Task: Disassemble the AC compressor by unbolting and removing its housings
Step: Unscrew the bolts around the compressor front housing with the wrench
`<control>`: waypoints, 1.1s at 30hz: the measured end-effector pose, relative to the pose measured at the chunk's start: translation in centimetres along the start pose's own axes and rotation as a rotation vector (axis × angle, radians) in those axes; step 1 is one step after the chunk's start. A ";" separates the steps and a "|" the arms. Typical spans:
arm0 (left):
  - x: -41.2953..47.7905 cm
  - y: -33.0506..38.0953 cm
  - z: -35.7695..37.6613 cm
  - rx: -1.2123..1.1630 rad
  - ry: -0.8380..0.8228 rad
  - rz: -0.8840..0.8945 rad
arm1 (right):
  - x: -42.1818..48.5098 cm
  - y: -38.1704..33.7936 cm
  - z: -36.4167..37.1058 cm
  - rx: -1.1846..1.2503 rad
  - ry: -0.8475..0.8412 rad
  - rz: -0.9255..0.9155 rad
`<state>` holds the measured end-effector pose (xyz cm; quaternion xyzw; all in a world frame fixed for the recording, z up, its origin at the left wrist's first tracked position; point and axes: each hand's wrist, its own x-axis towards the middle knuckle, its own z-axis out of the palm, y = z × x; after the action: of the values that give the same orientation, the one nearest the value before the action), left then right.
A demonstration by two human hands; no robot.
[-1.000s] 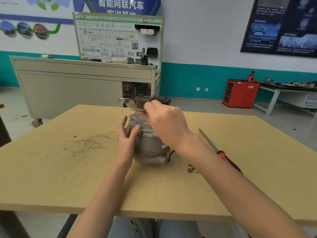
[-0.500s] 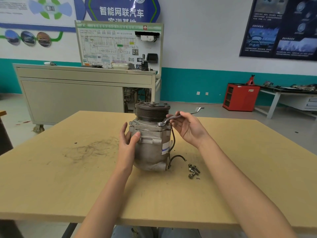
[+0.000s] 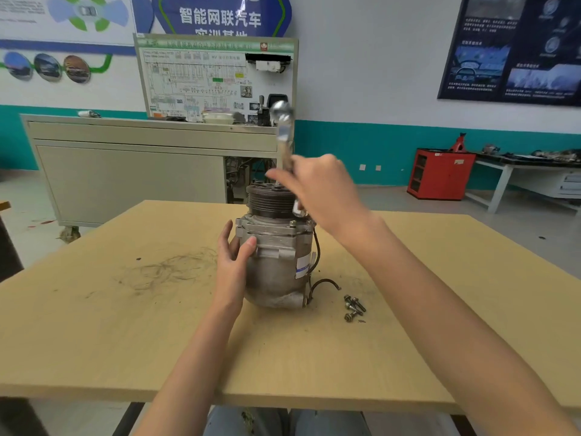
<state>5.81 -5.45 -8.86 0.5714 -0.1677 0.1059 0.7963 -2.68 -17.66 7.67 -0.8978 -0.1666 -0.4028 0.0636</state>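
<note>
Gripping the compressor (image 3: 276,262), the left hand (image 3: 234,262) steadies it while the right hand (image 3: 323,193) holds a wrench (image 3: 284,133) upright; seat it squarely on the right flange bolt (image 3: 293,222) first

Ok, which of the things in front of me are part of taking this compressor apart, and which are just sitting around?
Part of the job:
compressor, steadied by the left hand
wrench, gripped in the right hand
loose bolts on the table

Just lying about:
grey cabinet
red cabinet
wiring board
dark poster
</note>
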 end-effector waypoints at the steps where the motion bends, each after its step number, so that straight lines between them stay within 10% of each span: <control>1: 0.0 0.0 0.0 -0.001 0.004 0.002 | 0.1 -0.4 0.5 -0.091 -0.031 -0.033; 19: 0.1 -0.2 0.3 0.076 0.052 0.037 | -2.4 -4.7 3.9 -0.547 0.244 -0.194; 23: 0.1 -0.1 0.1 0.016 0.023 0.003 | -4.7 -1.4 3.6 -0.045 0.318 -0.134; 28: 0.1 -0.1 0.0 0.008 0.014 -0.007 | -7.2 4.3 3.7 1.432 0.135 0.490; 33: 0.1 0.0 -0.1 -0.003 0.012 -0.011 | -5.7 7.6 5.8 1.955 -0.038 0.750</control>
<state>5.93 -5.41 -8.87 0.5704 -0.1603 0.1047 0.7988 0.55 -24.70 -0.29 -0.4556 -0.1317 -0.0329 0.8798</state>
